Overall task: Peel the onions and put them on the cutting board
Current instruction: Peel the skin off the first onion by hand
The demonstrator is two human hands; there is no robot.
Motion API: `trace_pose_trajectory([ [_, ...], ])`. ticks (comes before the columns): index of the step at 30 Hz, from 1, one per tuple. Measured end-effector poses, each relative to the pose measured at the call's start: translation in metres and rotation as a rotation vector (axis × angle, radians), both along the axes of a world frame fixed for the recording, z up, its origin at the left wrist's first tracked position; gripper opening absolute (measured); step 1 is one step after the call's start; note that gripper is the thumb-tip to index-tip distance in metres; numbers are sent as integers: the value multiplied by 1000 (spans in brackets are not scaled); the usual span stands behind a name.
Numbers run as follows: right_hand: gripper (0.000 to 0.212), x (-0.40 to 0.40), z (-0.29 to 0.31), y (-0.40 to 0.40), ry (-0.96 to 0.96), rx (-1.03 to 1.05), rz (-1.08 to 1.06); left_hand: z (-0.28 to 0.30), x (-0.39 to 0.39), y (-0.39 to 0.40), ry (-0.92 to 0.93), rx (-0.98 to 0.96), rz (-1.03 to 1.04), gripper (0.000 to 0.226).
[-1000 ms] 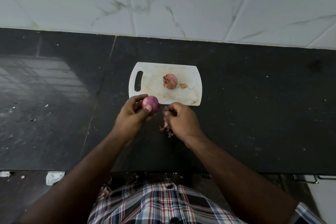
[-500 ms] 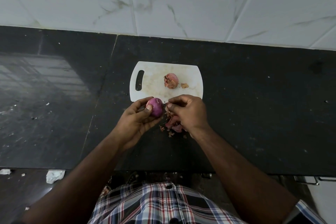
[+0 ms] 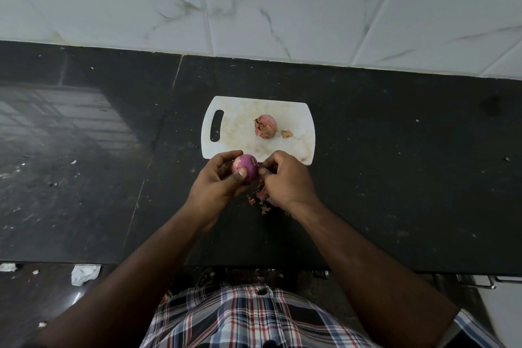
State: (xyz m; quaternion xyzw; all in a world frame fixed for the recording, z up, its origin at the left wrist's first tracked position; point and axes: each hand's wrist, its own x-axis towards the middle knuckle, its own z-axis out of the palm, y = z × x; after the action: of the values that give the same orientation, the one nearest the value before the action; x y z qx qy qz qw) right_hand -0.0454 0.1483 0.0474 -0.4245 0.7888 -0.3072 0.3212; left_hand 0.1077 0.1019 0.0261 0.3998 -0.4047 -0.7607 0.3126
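My left hand (image 3: 216, 181) holds a purple, mostly peeled onion (image 3: 247, 165) just in front of the near edge of the white cutting board (image 3: 234, 121). My right hand (image 3: 285, 178) is against the onion's right side, its fingertips pinching at the skin there. A second onion (image 3: 265, 126) with brown papery skin lies on the board's middle, with a small scrap of skin (image 3: 286, 133) beside it. Loose peels (image 3: 261, 200) lie on the counter under my right hand, partly hidden by it.
The board lies on a dark stone counter (image 3: 395, 178) backed by a white marble-tiled wall (image 3: 282, 3). Small white crumbs dot the counter at left. Crumpled paper (image 3: 84, 274) lies on the floor below the counter's front edge.
My right hand has risen from the pile of peels back to the onion's right side. Both hands and the onion have moved slightly toward the board.
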Motion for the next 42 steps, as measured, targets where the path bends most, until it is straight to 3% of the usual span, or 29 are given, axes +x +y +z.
trace_pose_trajectory([
  [3,7,8,-4,-2,93,26,22,-2,-4,4,-168,-143,50,47],
  [8,17,12,-9,-4,-212,74,-164,-3,-15,9,-471,-444,112,42],
  [12,20,19,-5,-1,-315,-1,-118,-9,-10,-1,-575,-451,168,47],
  [16,17,3,2,1,-245,-106,-70,-7,0,-14,-483,-381,107,44],
  [20,31,-12,0,4,-154,16,65,-2,-5,-8,-336,-267,58,44],
  [23,20,-9,3,1,-120,76,172,-2,-6,-7,-297,-233,22,46],
  [32,19,-7,0,-1,246,-35,325,2,0,-8,-217,-196,-4,44],
  [35,21,-6,-2,0,246,-98,309,2,2,-7,-183,-177,4,43],
  [39,27,-5,-4,4,88,-192,215,0,-3,-7,-371,-429,-8,46],
  [42,23,-2,3,4,-1,-266,250,-9,0,-13,-455,-417,31,46],
])
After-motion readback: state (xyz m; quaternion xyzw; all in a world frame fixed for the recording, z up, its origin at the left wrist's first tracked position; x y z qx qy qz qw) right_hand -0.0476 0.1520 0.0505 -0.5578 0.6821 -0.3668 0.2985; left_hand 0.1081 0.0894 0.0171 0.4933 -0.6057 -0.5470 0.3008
